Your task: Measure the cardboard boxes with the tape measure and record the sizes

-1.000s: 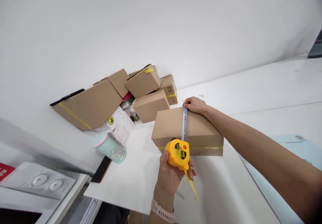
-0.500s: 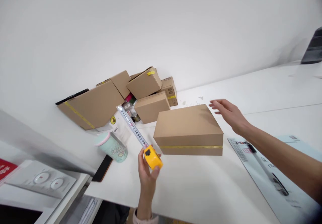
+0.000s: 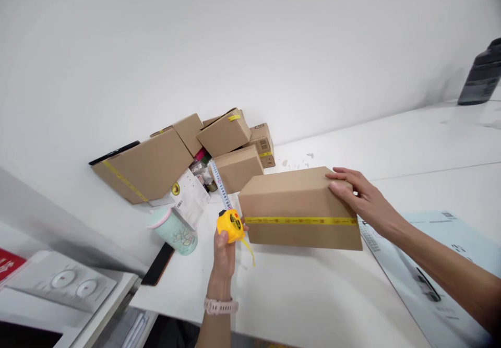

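Note:
A brown cardboard box (image 3: 297, 202) sealed with yellow tape sits tipped toward me on the white table (image 3: 332, 296). My right hand (image 3: 358, 194) lies on the box's right top corner, fingers stretched over the edge. My left hand (image 3: 225, 249) is closed around a yellow tape measure (image 3: 230, 224) at the box's left end. A short length of its blade (image 3: 218, 181) sticks up and away toward the pile of boxes.
A pile of cardboard boxes (image 3: 183, 152) leans against the wall at the back left. A mint green cup (image 3: 174, 229) lies beside a white packet (image 3: 188, 194) and a black phone (image 3: 157, 264). A light blue sheet (image 3: 438, 264) lies at the right.
My right hand let go of the blade's end, swung out, then came down on the box's right corner and tilted it. The left hand carried the tape measure to the box's left end, blade shorter.

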A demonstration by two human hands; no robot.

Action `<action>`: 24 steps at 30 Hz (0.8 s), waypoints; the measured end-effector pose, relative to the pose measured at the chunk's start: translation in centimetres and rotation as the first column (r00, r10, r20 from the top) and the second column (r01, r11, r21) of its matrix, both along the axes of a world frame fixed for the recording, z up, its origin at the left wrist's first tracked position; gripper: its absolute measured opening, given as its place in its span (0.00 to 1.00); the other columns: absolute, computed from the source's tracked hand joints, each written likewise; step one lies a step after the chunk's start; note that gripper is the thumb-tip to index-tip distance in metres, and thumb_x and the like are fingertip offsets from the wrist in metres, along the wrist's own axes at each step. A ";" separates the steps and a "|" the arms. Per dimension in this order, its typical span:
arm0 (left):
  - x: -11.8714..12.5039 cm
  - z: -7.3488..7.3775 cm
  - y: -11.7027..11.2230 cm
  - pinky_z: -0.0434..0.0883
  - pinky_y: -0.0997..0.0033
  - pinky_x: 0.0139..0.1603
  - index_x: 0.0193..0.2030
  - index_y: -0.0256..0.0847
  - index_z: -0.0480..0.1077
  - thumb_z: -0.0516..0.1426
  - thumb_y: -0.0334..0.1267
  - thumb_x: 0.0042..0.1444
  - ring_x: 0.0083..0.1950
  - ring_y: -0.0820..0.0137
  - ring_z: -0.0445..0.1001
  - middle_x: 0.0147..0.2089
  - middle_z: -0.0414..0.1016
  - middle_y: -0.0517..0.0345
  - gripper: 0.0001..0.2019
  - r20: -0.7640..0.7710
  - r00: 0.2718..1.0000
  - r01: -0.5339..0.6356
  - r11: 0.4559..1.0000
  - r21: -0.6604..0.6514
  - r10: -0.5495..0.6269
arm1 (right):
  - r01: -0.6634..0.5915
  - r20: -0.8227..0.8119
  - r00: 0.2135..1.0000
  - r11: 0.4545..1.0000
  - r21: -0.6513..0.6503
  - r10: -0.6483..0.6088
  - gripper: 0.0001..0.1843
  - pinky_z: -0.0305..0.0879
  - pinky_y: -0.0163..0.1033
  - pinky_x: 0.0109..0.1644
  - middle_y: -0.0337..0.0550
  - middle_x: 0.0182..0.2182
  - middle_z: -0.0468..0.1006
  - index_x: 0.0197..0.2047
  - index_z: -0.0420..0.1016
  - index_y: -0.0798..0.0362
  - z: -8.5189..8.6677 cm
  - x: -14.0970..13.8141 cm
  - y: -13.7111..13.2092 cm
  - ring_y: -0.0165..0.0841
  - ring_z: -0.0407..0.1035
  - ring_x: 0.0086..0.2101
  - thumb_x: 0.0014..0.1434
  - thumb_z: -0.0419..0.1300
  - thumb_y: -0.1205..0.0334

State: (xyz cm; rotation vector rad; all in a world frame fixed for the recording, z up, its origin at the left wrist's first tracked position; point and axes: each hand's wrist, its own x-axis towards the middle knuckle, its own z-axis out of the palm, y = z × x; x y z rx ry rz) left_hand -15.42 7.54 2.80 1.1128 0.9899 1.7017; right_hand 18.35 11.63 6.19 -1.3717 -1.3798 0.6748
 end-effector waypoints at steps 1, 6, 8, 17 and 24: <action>0.1 0.6 -0.1 0.74 0.56 0.49 0.52 0.40 0.72 0.64 0.62 0.47 0.43 0.56 0.81 0.41 0.80 0.50 0.33 -0.003 1.000 -0.001 1.000 0.010 0.001 | 0.022 -0.005 1.000 1.000 -0.018 -0.023 0.26 0.72 0.46 0.43 0.44 0.59 0.73 0.50 0.79 0.40 0.7 0.0 0.3 0.44 0.72 0.47 0.58 0.58 0.33; 2.2 3.3 -1.3 0.75 0.59 0.47 0.54 0.41 0.69 0.68 0.54 0.47 0.42 0.59 0.81 0.49 0.79 0.48 0.31 -0.060 0.997 -0.037 0.997 0.061 0.040 | 0.123 0.082 0.990 0.990 -0.066 -0.117 0.26 0.67 0.46 0.37 0.46 0.39 0.81 0.42 0.77 0.44 3.2 -0.5 2.9 0.45 0.74 0.37 0.59 0.54 0.32; 3.6 3.7 -2.7 0.76 0.61 0.44 0.58 0.43 0.65 0.69 0.51 0.47 0.42 0.60 0.80 0.52 0.78 0.47 0.33 -0.102 0.994 -0.034 0.995 0.098 0.044 | 0.141 0.131 0.982 0.989 -0.038 -0.135 0.26 0.66 0.48 0.40 0.47 0.38 0.81 0.40 0.77 0.44 3.5 -0.7 4.2 0.46 0.73 0.38 0.60 0.52 0.32; 9.1 0.7 -5.8 0.75 0.56 0.45 0.62 0.43 0.62 0.70 0.58 0.42 0.43 0.59 0.74 0.51 0.74 0.44 0.43 -0.283 0.867 0.400 0.912 -0.093 -0.409 | 0.089 0.150 0.985 0.995 -0.047 -0.081 0.26 0.64 0.46 0.38 0.46 0.35 0.79 0.33 0.71 0.46 3.9 -0.4 6.7 0.43 0.71 0.36 0.62 0.48 0.34; 10.0 -0.3 -5.6 0.76 0.58 0.43 0.60 0.45 0.61 0.70 0.58 0.43 0.41 0.62 0.74 0.49 0.73 0.47 0.42 -0.153 0.860 0.467 0.873 -0.142 -0.486 | 0.083 0.114 0.991 0.995 -0.054 -0.077 0.25 0.61 0.44 0.35 0.44 0.33 0.79 0.31 0.68 0.47 4.1 -0.6 7.1 0.42 0.71 0.34 0.62 0.49 0.34</action>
